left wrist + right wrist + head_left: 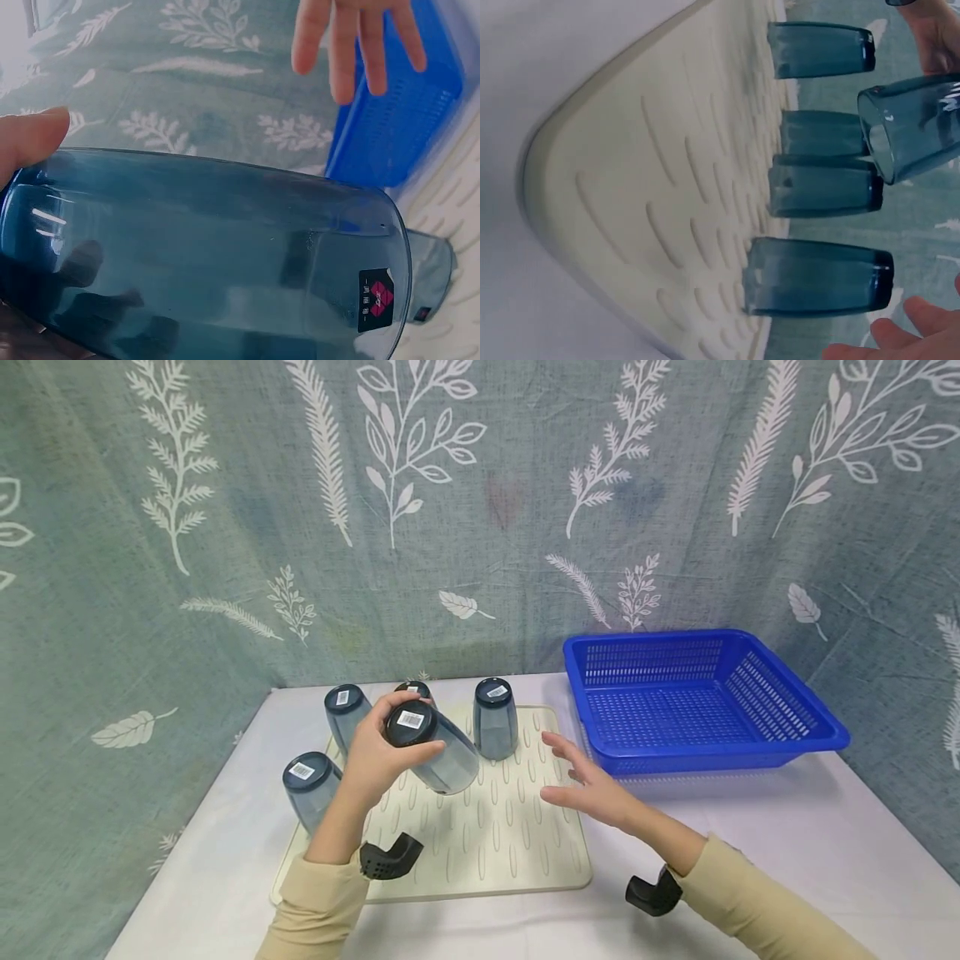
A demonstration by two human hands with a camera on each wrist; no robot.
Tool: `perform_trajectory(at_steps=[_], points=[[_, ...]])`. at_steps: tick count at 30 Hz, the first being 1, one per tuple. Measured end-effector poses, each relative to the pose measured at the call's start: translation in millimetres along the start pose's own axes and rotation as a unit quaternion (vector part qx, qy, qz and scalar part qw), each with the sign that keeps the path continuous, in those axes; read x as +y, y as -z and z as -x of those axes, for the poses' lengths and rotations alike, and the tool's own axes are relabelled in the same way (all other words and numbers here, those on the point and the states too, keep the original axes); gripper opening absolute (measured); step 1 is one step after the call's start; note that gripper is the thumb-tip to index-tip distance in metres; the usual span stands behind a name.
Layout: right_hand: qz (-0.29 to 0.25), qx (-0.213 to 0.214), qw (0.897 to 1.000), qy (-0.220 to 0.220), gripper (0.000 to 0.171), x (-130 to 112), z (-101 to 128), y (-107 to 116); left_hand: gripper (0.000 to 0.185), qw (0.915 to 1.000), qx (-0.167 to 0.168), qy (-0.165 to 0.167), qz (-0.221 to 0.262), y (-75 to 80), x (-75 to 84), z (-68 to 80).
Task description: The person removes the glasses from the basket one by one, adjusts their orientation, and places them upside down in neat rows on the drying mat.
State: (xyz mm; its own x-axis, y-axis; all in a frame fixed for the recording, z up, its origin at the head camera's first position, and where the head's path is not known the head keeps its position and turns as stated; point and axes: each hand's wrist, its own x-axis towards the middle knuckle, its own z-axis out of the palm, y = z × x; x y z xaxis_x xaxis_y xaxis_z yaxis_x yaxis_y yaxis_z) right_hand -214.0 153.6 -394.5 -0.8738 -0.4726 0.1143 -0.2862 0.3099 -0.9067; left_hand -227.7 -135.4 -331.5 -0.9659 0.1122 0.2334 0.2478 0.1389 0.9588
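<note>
Blue glass (225, 255) fills left wrist view, base hidden.

Even, bright light; soft shadows; wrist views slightly blurred, perhaps washed-out.

a cream mat (517, 852) with raised ribs lies on a white table (787, 860). four dark blue glasses stand upside down on its far and left parts: one at the left edge (309, 787), one behind it (347, 714), one mostly hidden at the back (414, 690), one further right (496, 718), each with a barcode sticker on its base. a blue basket (810, 731) sits just right of the mat, touching the backdrop. a grey-green cloth (480, 510) printed with white leaves hangs behind.
</note>
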Motion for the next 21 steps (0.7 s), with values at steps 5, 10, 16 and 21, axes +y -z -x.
perform_trajectory(at_steps=[5,10,16,21], points=[[0.074,0.002,0.997,0.018,0.077,-4,7,6,0.065,0.9991,0.008,0.015,-0.038,1.8,0.6,1.2],[0.137,-0.006,0.99,0.043,0.075,-11,16,12,0.065,0.9966,0.009,0.022,-0.078,3.2,0.3,2.7],[0.224,-0.011,0.971,0.085,0.078,-17,23,21,0.065,0.9935,0.014,0.033,-0.109,5.9,-3.3,3.0],[0.289,-0.002,0.951,0.11,0.079,-21,28,30,0.066,0.99,0.02,0.035,-0.135,9.2,-8.5,2.6]])
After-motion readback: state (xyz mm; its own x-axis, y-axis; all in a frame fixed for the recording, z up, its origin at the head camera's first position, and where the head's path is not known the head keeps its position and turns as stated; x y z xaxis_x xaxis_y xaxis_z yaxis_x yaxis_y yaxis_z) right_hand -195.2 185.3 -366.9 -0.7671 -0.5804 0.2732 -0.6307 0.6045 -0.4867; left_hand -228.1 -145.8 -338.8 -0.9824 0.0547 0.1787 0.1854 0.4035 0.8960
